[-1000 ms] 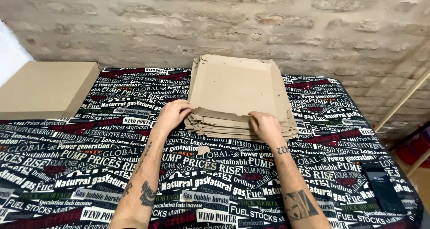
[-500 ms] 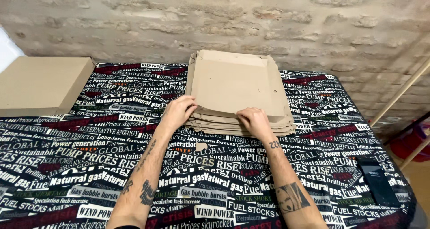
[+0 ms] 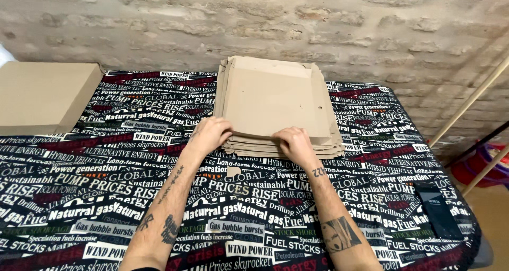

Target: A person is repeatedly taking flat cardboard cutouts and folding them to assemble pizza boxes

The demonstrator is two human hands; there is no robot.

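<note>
Gripping the top flat cardboard sheet by its near edge, the left hand and right hand could drag the stack askew.

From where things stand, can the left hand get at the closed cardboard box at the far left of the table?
Probably yes. The left hand rests on the stack of flat cardboard sheets, and only bare printed tablecloth lies between it and the closed cardboard box.
</note>
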